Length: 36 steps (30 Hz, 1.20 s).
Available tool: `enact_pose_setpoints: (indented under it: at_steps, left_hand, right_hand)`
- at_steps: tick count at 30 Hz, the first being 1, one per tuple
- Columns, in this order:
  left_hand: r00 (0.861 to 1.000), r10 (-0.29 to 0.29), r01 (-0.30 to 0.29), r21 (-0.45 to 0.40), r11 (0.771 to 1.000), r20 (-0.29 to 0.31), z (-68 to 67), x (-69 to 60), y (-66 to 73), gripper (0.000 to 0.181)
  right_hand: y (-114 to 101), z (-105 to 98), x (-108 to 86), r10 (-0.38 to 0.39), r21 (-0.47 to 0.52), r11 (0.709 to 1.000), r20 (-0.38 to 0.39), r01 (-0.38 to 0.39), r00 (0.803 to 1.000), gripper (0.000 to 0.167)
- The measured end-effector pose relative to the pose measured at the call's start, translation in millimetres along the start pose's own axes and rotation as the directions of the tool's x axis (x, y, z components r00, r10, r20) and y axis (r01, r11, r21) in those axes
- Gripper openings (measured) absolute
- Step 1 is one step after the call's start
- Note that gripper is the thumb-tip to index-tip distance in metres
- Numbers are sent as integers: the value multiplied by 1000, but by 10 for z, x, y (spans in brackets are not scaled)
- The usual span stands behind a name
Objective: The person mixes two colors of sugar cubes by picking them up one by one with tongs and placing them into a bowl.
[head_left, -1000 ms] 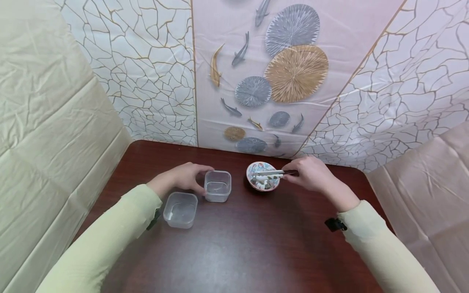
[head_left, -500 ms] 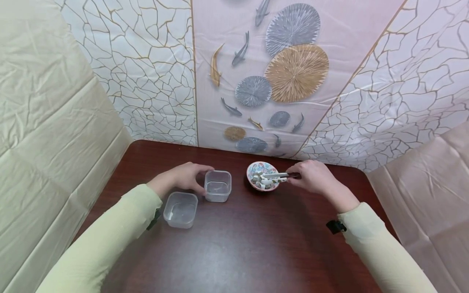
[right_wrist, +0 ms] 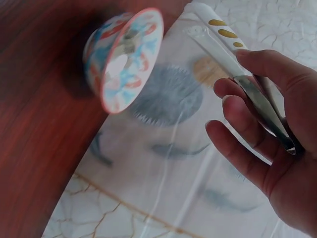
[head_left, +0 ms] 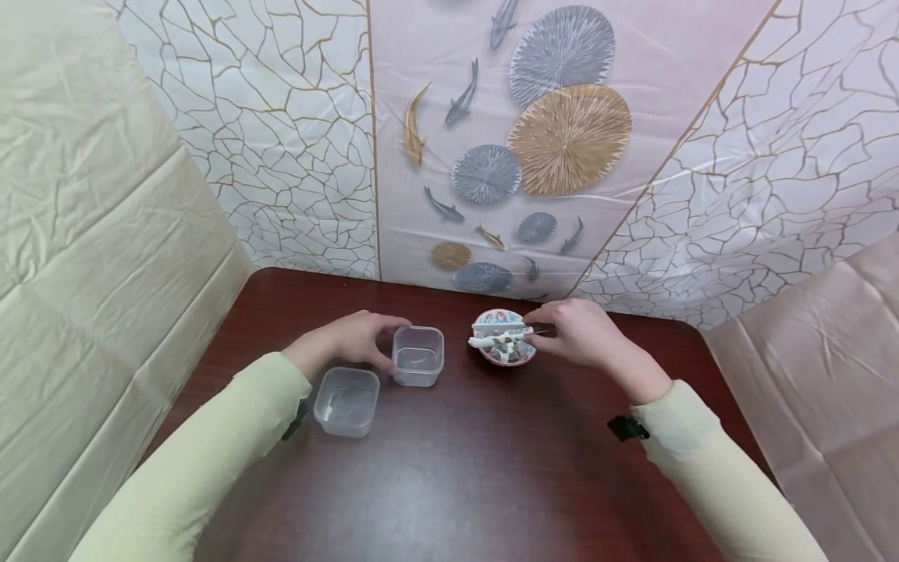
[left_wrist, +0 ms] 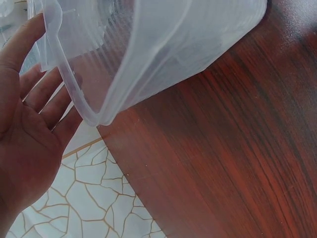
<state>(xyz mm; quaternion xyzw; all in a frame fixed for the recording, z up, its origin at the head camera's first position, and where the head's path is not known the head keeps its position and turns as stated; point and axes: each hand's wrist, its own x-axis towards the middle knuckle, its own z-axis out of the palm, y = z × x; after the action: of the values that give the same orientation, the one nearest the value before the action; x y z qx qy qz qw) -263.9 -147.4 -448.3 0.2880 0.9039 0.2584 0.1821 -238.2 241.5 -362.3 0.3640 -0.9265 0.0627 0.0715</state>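
My left hand point(head_left: 354, 339) rests with thumb and fingertips on the left side of a clear square plastic container point(head_left: 430, 375), index finger at the far corner of its rim. A second clear container point(head_left: 349, 428) stands nearer, beside the wrist, with a small white bit inside. In the right hand point(head_left: 583, 332) I grip small white-tipped tongs point(right_wrist: 218, 52) with metal handles. Their tips lie above the left part of a patterned bowl point(head_left: 499, 316). Grey and white pieces point(head_left: 507, 351) fill part of the bowl. Whether anything sits between the tips I cannot tell.
The dark reddish-brown tabletop point(head_left: 435, 468) spreads in front. Behind its far edge hangs a patterned cloth point(head_left: 485, 250) with fish and round leaves. Plain pale cloth point(head_left: 119, 234) covers the left side, and another the right.
The right hand drew the tongs slightly right, then brought them left, so the tips now reach the bowl's left rim. My left hand and both containers have stayed in place.
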Motion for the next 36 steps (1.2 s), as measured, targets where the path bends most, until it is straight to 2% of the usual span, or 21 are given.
enact_pose_setpoints:
  at_steps: [8, 15, 21, 24, 26, 29, 36]
  left_hand:
    - [1000, -8, 8, 11, 1000, 5, -1, 9, -14, 87]
    - [1000, -5, 5, 13, 1000, 6, -3, 20, -11, 87]
    - [1000, -8, 8, 15, 1000, 3, -24, 26, -4, 88]
    - [1000, -11, 11, 16, 1000, 1, -29, 25, -4, 88]
    - [1000, -12, 12, 15, 1000, 2, -29, 22, -3, 88]
    - [1000, -4, 4, 21, 1000, 1, -26, 9, 3, 87]
    - [1000, -1, 1, 12, 1000, 12, -20, -4, 6, 87]
  right_hand:
    - [-242, 57, 330, -86, 24, 996, 2, 86, 996, 25]
    - [-419, 179, 579, -171, 35, 985, 59, 169, 984, 18]
    - [-533, 267, 733, -171, 3, 985, 176, 173, 969, 16]
    - [-593, 310, 800, -188, -13, 981, 217, 196, 958, 10]
    - [-628, 349, 843, -207, -30, 975, 228, 219, 951, 5]
    - [-677, 413, 901, -240, -54, 965, 227, 258, 944, 11]
    - [-762, 542, 1004, -244, -107, 956, 235, 275, 941, 10]
